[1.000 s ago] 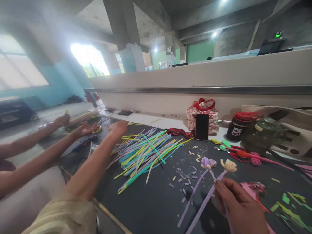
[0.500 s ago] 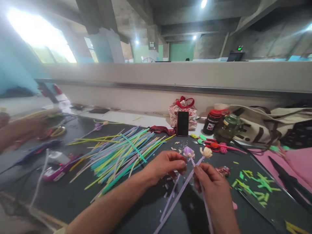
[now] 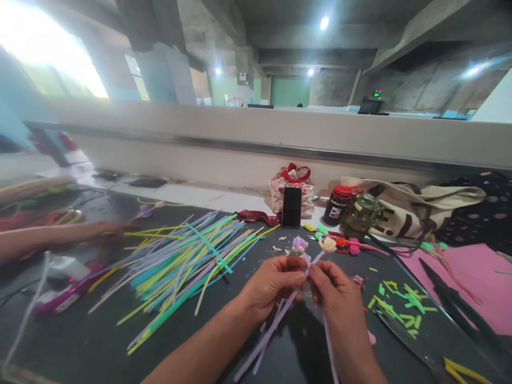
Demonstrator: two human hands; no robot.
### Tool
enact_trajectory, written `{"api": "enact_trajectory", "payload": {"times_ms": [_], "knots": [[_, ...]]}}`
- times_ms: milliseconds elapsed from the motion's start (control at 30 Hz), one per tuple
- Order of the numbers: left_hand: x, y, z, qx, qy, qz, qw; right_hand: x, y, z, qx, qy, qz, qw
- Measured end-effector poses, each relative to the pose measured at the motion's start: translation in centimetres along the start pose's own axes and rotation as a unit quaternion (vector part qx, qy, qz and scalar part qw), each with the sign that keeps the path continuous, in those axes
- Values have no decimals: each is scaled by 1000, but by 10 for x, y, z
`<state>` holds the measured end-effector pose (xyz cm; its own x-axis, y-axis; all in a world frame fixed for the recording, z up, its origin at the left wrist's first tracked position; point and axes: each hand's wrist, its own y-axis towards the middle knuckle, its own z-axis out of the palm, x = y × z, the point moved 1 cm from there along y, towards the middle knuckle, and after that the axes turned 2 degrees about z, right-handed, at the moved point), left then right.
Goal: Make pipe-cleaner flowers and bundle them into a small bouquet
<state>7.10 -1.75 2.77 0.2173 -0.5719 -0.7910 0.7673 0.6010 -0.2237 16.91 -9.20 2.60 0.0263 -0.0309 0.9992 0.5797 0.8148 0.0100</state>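
Lilac flower stems (image 3: 265,330) pinched between left hand (image 3: 272,282) & right hand (image 3: 340,298); prob. light, bendy, crushable; hold stalks just under blooms.

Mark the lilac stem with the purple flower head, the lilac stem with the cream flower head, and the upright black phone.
Lilac stem with the purple flower head (image 3: 299,244), head view: on the petals.
Lilac stem with the cream flower head (image 3: 328,244), head view: on the petals.
Upright black phone (image 3: 292,207), head view: screen centre.

big black block letters on the canvas bag (image 3: 404,209), one looks like an e; the red-lidded jar (image 3: 338,205) has a label too blurry to read.
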Motion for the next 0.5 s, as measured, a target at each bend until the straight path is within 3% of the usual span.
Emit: {"api": "enact_trajectory", "payload": {"times_ms": [133, 300, 500], "knots": [[2, -2, 1, -28, 3, 23, 999, 1, -1, 1, 5, 12, -6, 1000], [6, -2, 5, -23, -4, 78, 997, -5, -1, 9, -4, 48, 11, 999], [9, 0, 1, -39, -32, 70, 996, -5, -1, 11, 2, 41, 25, 999]]}}
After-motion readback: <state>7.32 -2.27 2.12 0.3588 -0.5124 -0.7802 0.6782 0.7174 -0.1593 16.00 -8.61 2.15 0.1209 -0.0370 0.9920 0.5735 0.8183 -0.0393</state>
